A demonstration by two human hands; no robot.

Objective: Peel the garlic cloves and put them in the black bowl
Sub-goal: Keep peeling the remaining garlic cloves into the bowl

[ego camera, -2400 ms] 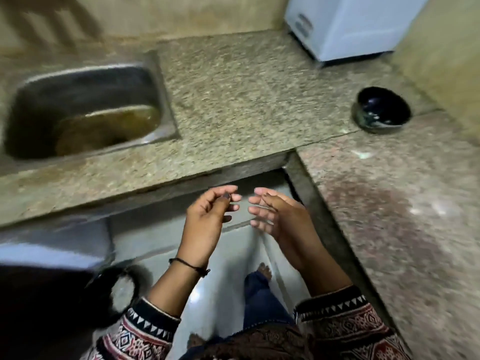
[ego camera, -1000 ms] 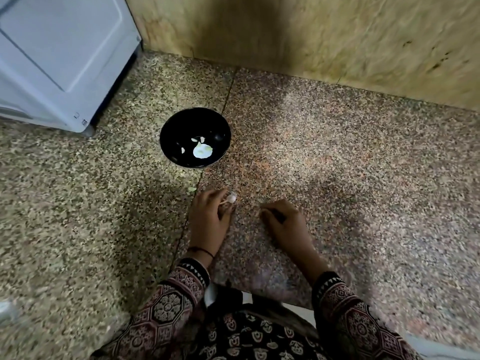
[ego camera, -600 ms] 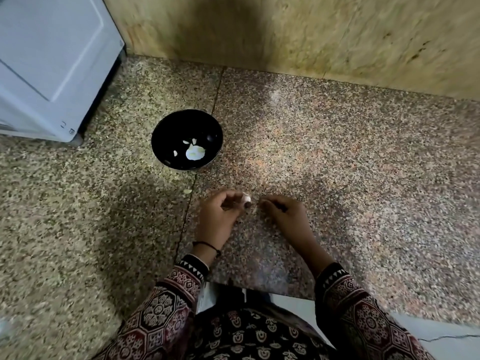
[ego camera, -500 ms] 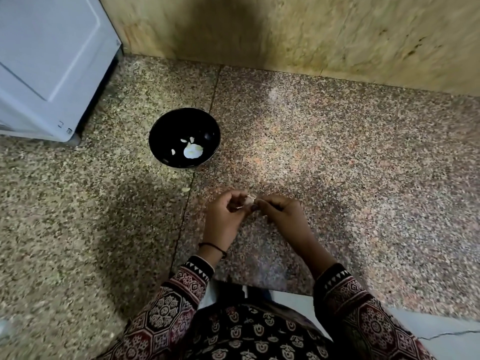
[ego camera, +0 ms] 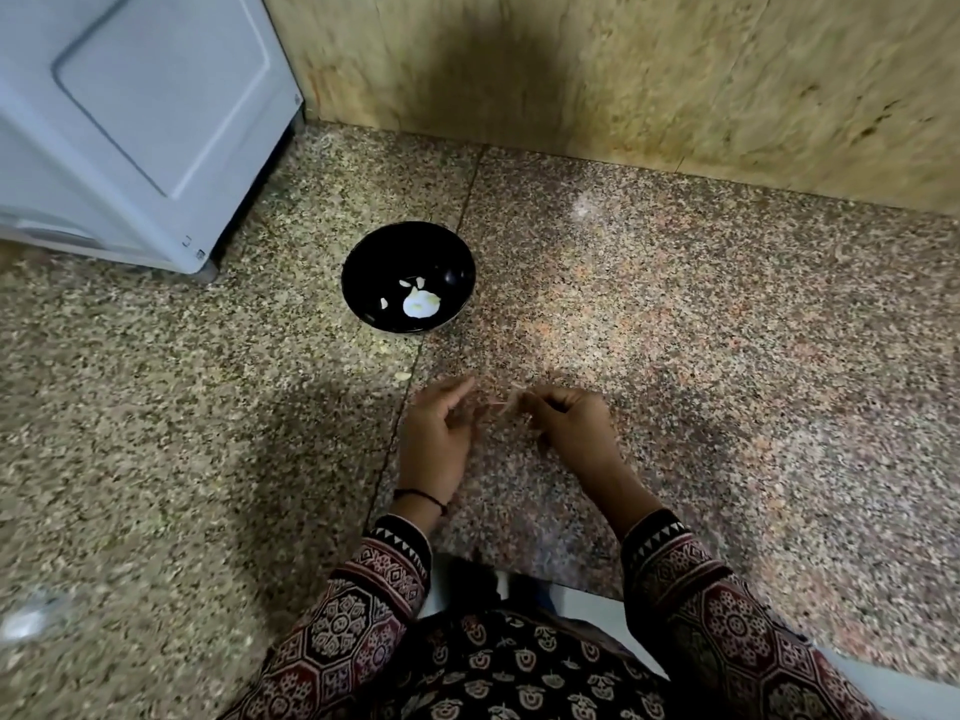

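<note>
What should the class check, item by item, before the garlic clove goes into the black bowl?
1. Black bowl upright, mouth uncovered: ok.
2. Garlic clove held: right hand pinches a pale, blurred piece: ok.
3. Clove fully peeled: too blurred, cannot tell.
4. Left hand apart from the clove, fingers relaxed: ok.
5. Counter free of scraps: a pale bit lies near the bowl: not ok.

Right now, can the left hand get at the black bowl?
Probably yes. The left hand is just short of the black bowl, with only bare countertop and a small pale scrap between them. The white appliance stands off to the side, clear of the path.
</note>
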